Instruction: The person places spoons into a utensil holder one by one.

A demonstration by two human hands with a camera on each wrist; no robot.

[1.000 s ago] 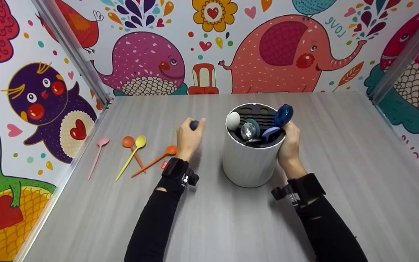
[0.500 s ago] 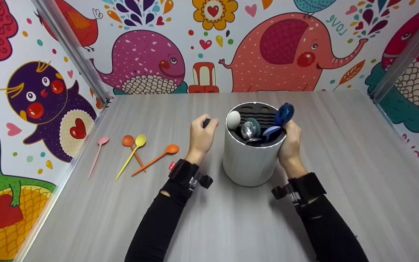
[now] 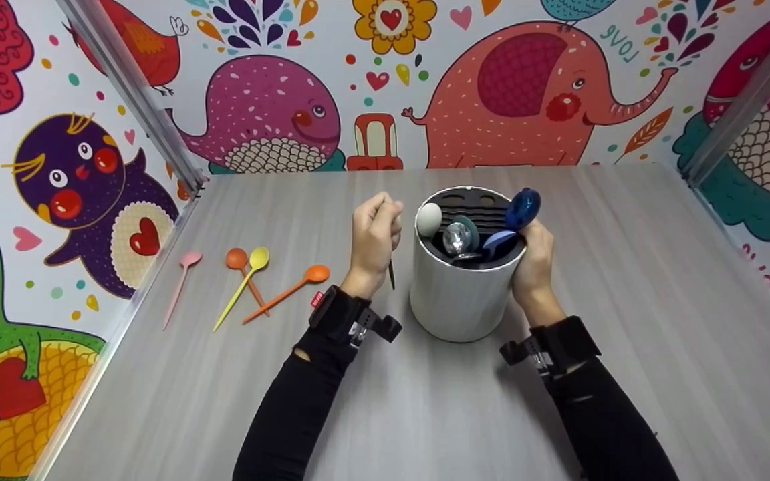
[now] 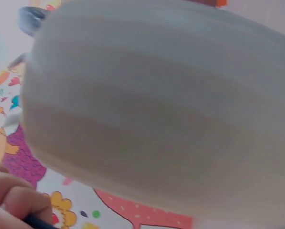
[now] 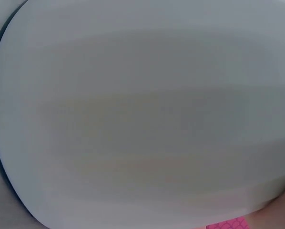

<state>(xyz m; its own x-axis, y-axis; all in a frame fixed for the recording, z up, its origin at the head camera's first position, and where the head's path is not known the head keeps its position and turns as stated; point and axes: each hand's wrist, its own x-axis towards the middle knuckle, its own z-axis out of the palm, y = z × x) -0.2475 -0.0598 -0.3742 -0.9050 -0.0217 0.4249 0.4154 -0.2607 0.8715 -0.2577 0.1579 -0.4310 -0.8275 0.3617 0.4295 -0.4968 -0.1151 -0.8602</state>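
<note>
A white, open-topped holder [image 3: 457, 300] stood upright on a pale grey table [image 3: 425, 414], a little right of centre. The person's right hand [image 3: 535, 267] gripped its right side near the rim; some fingers were hidden. Just left of the holder and apart from it, the left hand [image 3: 373, 240] was curled tightly round a slim dark utensil [image 3: 392, 275], its thin end pointing down towards the near side. Whatever headed the utensil could not be seen.

The utensil was probably light and stiff, best pinched around mid-handle. The holder looked rigid and smooth, perhaps slightly slippery, so a broad hold just below the rim seemed the steadiest.

Inside the holder, a white rounded head [image 3: 429, 220] leaned left and a blue head [image 3: 523, 210] leaned right. On the table's left lay a pink spoon [image 3: 189, 259], a yellow spoon [image 3: 258, 258] and two orange spoons [image 3: 317, 273].
</note>
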